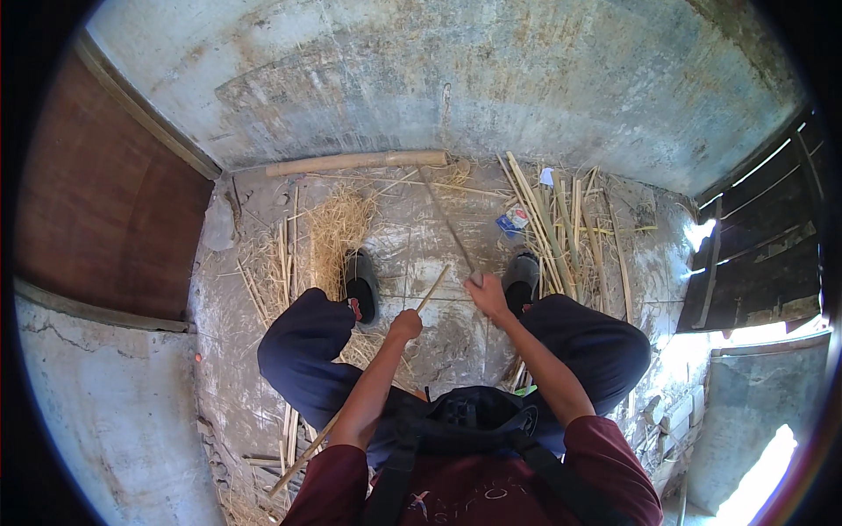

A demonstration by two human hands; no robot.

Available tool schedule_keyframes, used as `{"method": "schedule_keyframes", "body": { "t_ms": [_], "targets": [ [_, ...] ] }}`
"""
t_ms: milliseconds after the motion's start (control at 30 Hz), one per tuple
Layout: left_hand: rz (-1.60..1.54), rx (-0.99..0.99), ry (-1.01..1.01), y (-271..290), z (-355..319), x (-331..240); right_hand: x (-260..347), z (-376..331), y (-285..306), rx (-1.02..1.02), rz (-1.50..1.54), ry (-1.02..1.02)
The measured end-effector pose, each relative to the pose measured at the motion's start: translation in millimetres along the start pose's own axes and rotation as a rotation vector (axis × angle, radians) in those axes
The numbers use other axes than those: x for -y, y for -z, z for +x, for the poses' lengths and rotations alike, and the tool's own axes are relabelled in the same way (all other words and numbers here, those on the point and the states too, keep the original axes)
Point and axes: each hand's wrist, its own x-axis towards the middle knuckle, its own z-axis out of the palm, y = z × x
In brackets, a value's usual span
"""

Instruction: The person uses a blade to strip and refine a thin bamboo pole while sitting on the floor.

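Note:
My left hand [406, 325] is closed around a long, thin bamboo strip [434, 287]. One end of the strip points up past the fist, and the other runs back under my forearm to the lower left. In my right hand [489, 297] I grip the handle of a long, narrow-bladed knife [447, 223]. Its blade slants away from me toward the wall, apart from the strip's upper end. Both hands are between my knees, above the floor.
Curly bamboo shavings [338, 230] lie beside my left shoe [361, 285]. Split bamboo strips [548, 223] are piled beyond my right shoe [523, 279], beside a blue packet [511, 221]. A thick bamboo pole [355, 162] lies along the wall [438, 79]. A brown door panel [110, 184] stands left.

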Motion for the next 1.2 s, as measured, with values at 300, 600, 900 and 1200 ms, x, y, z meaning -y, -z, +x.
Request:
{"method": "schedule_keyframes", "body": {
  "t_ms": [300, 600, 900, 1200],
  "targets": [
    [0.163, 0.167, -0.155, 11, 5, -23, -96, -12, -44, -0.327, -0.033, 0.316],
    [0.103, 0.138, -0.183, -2, -1, 5, -107, -49, -18, 0.446, -0.388, -0.281],
    [-0.233, 0.191, 0.012, 24, -10, -10, -20, 6, 9, 0.012, -0.083, 0.067],
    [-0.26, 0.226, -0.01, 19, -3, -4, -29, 6, -35, -0.45, 0.099, 0.377]
  ]
}}
